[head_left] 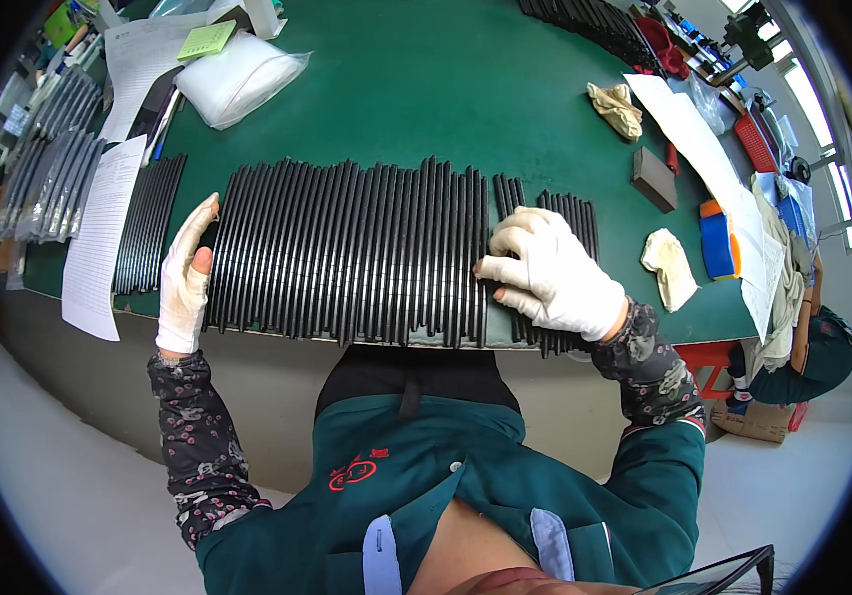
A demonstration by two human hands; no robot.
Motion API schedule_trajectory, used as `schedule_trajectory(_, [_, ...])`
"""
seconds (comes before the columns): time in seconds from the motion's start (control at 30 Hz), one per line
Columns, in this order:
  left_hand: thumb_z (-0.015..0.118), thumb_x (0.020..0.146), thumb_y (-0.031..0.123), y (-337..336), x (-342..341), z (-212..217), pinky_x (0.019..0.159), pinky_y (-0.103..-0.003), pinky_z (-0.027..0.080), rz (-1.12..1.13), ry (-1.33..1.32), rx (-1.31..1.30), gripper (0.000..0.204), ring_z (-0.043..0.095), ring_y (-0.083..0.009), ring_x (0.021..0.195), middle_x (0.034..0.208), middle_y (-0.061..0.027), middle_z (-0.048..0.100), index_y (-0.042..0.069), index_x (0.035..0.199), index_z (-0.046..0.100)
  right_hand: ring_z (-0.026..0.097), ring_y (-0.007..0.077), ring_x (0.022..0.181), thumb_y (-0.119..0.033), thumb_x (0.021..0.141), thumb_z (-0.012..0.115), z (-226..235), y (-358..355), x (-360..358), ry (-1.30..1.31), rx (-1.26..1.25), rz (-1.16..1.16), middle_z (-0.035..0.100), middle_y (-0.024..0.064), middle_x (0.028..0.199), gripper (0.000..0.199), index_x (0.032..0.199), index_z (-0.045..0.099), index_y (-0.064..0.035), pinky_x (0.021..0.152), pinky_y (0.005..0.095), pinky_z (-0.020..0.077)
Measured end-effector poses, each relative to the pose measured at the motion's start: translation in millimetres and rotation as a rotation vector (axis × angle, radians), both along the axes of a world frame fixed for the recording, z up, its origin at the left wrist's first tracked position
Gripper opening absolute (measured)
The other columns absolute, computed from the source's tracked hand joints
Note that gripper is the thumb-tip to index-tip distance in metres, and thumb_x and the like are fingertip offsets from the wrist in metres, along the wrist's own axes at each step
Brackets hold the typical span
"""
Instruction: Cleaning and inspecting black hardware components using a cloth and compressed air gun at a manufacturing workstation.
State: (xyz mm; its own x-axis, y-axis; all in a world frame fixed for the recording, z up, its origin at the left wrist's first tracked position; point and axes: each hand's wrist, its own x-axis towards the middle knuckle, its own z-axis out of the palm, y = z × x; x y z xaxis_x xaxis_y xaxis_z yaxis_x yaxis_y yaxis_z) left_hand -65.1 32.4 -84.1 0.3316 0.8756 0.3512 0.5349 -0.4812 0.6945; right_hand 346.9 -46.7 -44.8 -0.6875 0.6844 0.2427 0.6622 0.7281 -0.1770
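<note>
Fingers of the left hand (pixel 185 283) lie together, flat against the left end of the row of black strips (pixel 347 253); the right hand (pixel 550 273) presses curled fingers on its right end. The strips look thin, stiff, light and slippery, best squeezed from both ends.

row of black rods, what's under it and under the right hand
The row of black rods lies flat on the green table. The gloved right hand presses on rods at the row's right end; what its palm covers is hidden. The left hand braces the row's left edge.

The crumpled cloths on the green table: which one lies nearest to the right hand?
The pale cloth just right of the right hand, near the table's front edge. The other cloth, yellower, lies farther back.
</note>
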Motion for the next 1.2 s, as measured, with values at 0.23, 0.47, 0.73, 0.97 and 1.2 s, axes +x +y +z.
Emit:
schedule_trajectory(0.23, [0.043, 0.094, 0.055, 2, 2, -1, 0.107, -0.036, 0.035, -0.011, 0.006, 0.029, 0.067, 0.048, -0.0265, 0.127, 0.136, -0.0145, 0.051, 0.001, 0.134, 0.049, 0.051, 0.0263, 0.104, -0.023, 0.076, 0.067, 0, 7, -8, 0.044, -0.011, 0.047, 0.055, 0.0063, 0.097, 0.025, 0.096, 0.061, -0.0110, 0.096, 0.0433, 0.0380])
schedule_trajectory(0.47, [0.045, 0.095, 0.053, 2, 2, -2, 0.107, -0.036, 0.035, -0.031, -0.033, 0.039, 0.065, 0.049, -0.0265, 0.126, 0.135, -0.0145, 0.051, 0.000, 0.132, 0.050, 0.051, 0.0262, 0.105, -0.024, 0.076, 0.067, 10, 11, -16, 0.009, -0.055, 0.068, 0.056, 0.0058, 0.099, 0.027, 0.098, 0.060, -0.0104, 0.097, 0.0420, 0.0377])
schedule_trajectory(0.73, [0.047, 0.094, 0.052, 1, 4, -1, 0.107, -0.035, 0.036, -0.022, -0.058, 0.031, 0.064, 0.050, -0.0260, 0.125, 0.134, -0.0143, 0.053, 0.000, 0.132, 0.051, 0.051, 0.0266, 0.107, -0.024, 0.076, 0.067, 11, 12, -24, -0.047, -0.030, 0.063, 0.056, 0.0060, 0.101, 0.027, 0.100, 0.060, -0.0123, 0.097, 0.0425, 0.0371])
schedule_trajectory(0.97, [0.046, 0.094, 0.052, 0, 5, -2, 0.106, -0.035, 0.037, -0.004, -0.051, 0.041, 0.064, 0.051, -0.0257, 0.124, 0.133, -0.0142, 0.054, 0.001, 0.131, 0.051, 0.049, 0.0293, 0.110, -0.025, 0.075, 0.067, 7, 15, -28, -0.011, -0.060, 0.112, 0.052, 0.0082, 0.105, 0.030, 0.101, 0.060, -0.0112, 0.097, 0.0451, 0.0370])
schedule_trajectory(1.2, [0.049, 0.094, 0.048, 0, 5, -2, 0.104, -0.034, 0.038, -0.011, -0.053, 0.058, 0.060, 0.053, -0.0259, 0.122, 0.132, -0.0145, 0.054, 0.001, 0.131, 0.051, 0.049, 0.0290, 0.112, -0.024, 0.073, 0.068, 17, 18, -37, -0.079, -0.108, 0.111, 0.053, 0.0083, 0.108, 0.037, 0.106, 0.059, -0.0110, 0.098, 0.0447, 0.0365])
